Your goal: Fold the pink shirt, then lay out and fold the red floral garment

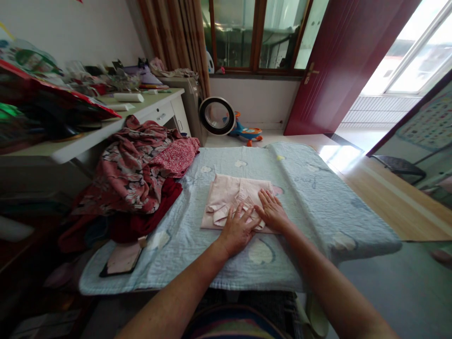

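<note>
A pale pink garment [229, 188], folded into a rough rectangle with its collar toward me, lies on a light blue quilted cover [219, 268]. My left hand [239, 230] rests on the collar area near the garment's front edge, fingers spread. Just right of it, my right hand [271, 212] lies flat on the garment's right part, fingers stretched out. The hands are close together at the collar, and neither grips the cloth. Parts of the collar and front edge are hidden under them.
Red and pink patterned clothes [137, 165] are heaped at the left. A dark-edged pink item [123, 258] lies at the cover's front left. Beyond are a cluttered white desk [141, 110], a washer with its round door [216, 116] open, and a red door [328, 70].
</note>
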`<action>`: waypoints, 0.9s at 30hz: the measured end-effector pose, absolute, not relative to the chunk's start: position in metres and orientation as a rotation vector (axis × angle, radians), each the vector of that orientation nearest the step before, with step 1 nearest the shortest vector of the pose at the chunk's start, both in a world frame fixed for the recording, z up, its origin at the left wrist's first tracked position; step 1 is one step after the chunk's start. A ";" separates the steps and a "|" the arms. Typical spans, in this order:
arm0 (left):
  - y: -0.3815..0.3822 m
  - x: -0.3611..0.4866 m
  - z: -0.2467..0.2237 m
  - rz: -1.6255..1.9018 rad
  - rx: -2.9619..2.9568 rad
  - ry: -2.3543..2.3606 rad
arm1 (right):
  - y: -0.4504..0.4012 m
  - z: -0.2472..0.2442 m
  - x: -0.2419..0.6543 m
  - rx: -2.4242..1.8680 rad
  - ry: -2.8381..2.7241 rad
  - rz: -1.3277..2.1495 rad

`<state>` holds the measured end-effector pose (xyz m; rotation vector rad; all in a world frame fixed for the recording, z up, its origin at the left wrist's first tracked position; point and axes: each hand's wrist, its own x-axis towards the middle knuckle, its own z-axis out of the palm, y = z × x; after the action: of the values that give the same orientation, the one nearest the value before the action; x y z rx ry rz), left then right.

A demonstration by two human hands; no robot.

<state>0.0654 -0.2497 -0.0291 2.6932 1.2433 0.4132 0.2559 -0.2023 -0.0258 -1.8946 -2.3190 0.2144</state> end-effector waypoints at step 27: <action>-0.174 -0.025 -0.025 0.617 2.220 1.518 | -0.205 -0.015 0.189 -1.721 -2.438 0.290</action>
<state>-0.0248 -0.1736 -0.0253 2.2200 1.5176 0.6169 0.1888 -0.2049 -0.0147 -1.7212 -2.4377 0.2903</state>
